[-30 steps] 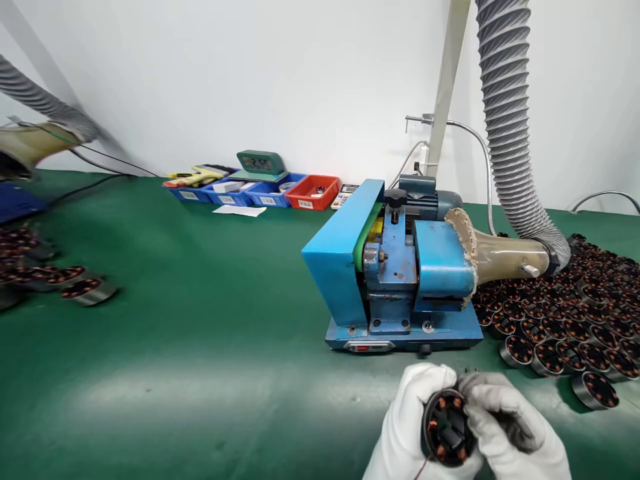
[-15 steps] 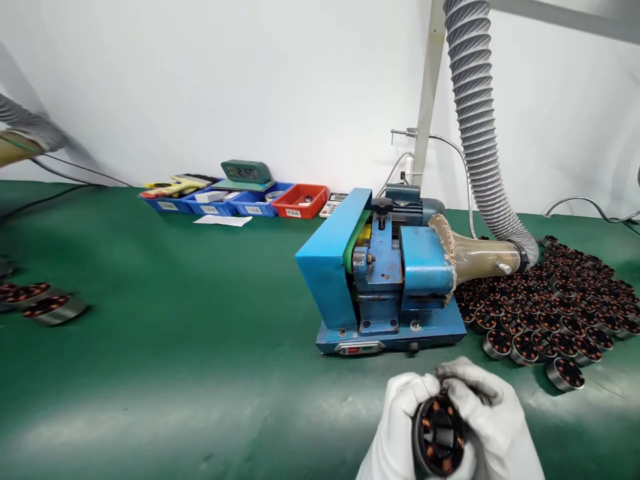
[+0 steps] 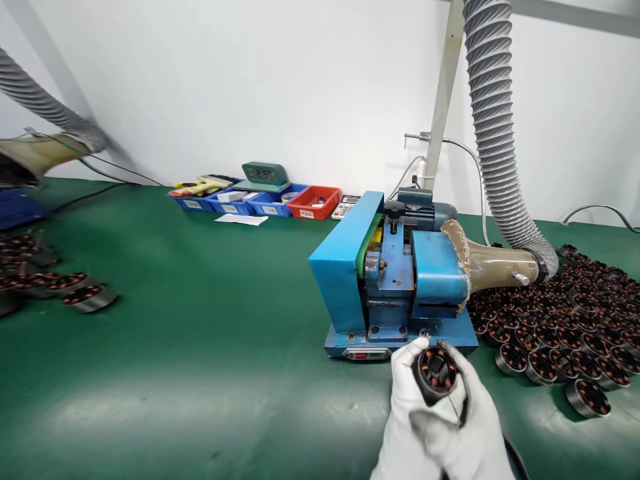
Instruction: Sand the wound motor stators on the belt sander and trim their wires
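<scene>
Both hands wear white gloves and meet low in the view, just in front of a blue bench machine (image 3: 395, 280). My left hand (image 3: 406, 413) wraps round a small round motor stator (image 3: 434, 373) with copper windings, held up with its open end facing me. My right hand (image 3: 470, 433) closes against the stator's right and lower side, and a thin wire hangs from the part across that glove. The stator sits a little short of the machine's front base.
A grey ribbed extraction hose (image 3: 493, 127) runs down into a funnel (image 3: 495, 267) on the machine's right. Several more stators (image 3: 555, 313) lie heaped on the green table (image 3: 200, 333) to the right, others (image 3: 45, 280) at the far left. Blue and red bins (image 3: 270, 200) stand by the wall.
Both hands have lifted the stator up and forward, closer to the machine's front. The view has swung slightly, back toward the left.
</scene>
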Tool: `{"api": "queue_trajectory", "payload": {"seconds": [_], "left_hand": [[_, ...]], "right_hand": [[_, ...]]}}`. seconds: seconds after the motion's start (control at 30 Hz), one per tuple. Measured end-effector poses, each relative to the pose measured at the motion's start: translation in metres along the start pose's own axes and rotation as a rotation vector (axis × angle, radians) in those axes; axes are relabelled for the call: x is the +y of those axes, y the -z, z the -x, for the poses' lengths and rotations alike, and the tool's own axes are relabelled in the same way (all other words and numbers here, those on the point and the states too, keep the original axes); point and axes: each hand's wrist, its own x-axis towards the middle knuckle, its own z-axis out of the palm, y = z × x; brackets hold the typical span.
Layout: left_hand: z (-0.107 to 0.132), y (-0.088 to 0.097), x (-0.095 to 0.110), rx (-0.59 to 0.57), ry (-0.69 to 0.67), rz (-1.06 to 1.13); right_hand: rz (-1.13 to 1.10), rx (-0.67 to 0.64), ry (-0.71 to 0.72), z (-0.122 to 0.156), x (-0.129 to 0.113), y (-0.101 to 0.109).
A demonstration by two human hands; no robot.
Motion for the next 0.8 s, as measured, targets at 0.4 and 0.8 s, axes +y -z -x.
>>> {"api": "queue_trajectory", "payload": {"seconds": [0.4,0.8], "left_hand": [[-0.033,-0.023,0.014,-0.137,0.182,0.229],[-0.019,-0.013,0.007,-0.121,-0.068,0.075]], "right_hand": [[0.080,-0.013,0.003,-0.042,-0.027,-0.024],[0.187,0.021,0.045,-0.025,-0.016,-0.010]]}}
